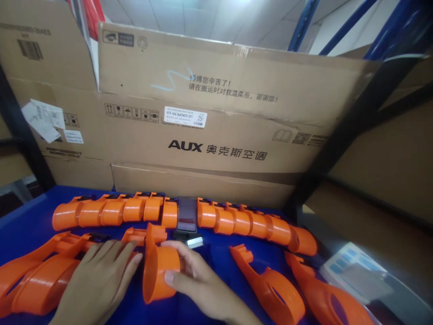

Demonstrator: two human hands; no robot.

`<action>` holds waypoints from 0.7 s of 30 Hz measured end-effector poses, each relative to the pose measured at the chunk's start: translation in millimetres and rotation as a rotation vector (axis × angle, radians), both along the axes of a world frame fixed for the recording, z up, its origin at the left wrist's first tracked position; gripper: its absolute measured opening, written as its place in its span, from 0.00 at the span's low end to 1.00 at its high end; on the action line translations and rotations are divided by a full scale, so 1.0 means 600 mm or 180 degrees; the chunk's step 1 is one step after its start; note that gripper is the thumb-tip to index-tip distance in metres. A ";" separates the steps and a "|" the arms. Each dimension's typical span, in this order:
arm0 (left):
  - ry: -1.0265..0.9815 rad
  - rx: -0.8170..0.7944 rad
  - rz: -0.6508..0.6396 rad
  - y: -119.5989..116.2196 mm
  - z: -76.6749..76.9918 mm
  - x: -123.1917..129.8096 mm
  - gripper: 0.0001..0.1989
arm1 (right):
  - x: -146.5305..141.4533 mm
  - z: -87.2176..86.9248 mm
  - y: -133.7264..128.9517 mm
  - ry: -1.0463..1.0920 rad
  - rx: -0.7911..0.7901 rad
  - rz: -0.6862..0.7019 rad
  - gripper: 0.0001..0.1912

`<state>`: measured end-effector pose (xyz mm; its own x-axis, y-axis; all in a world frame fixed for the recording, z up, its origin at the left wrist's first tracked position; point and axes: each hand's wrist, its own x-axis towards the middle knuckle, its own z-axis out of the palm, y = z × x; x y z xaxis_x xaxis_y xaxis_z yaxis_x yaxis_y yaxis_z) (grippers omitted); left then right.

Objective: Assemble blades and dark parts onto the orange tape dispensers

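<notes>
My right hand [194,273] grips an orange plastic ring-shaped holder [160,271], with the thumb inside its rim and the fingers behind. The holder stands with its open side facing left, a clip arm upward. Just left of it, my left hand [99,271] bends over another orange plastic holder [135,237]; some orange shows between thumb and fingers, and the fingertips are partly hidden. Two larger orange holders [45,282] lie beside my left wrist. On the right side are two more orange holders, a nearer-to-centre one [275,286] and an outer one [333,295].
A curved row of orange holders [135,211] lines the back of the blue table surface [209,280]. Among them a phone [187,214] stands upright. Behind rises a cardboard wall [216,99]. Black posts [341,140] frame the sides. A white-and-blue printed item [358,271] lies at right.
</notes>
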<state>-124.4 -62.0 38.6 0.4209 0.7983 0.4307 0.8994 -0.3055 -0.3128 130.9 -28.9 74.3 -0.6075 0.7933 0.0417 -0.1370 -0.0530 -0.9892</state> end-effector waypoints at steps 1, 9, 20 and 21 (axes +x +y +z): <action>-0.0093 0.0006 -0.0057 -0.001 0.004 -0.009 0.17 | -0.004 -0.004 0.002 -0.0098 0.0020 0.0005 0.29; -0.0541 -0.0084 0.0273 -0.020 -0.004 -0.165 0.22 | -0.025 -0.040 0.009 -0.0293 0.0020 -0.0010 0.31; -0.1131 0.0202 0.0101 -0.021 -0.055 -0.178 0.20 | -0.034 -0.061 -0.002 -0.0263 -0.0041 -0.0158 0.37; -0.1254 0.0268 0.0094 -0.024 -0.039 -0.171 0.20 | -0.036 -0.063 -0.004 -0.0218 -0.0076 -0.0125 0.38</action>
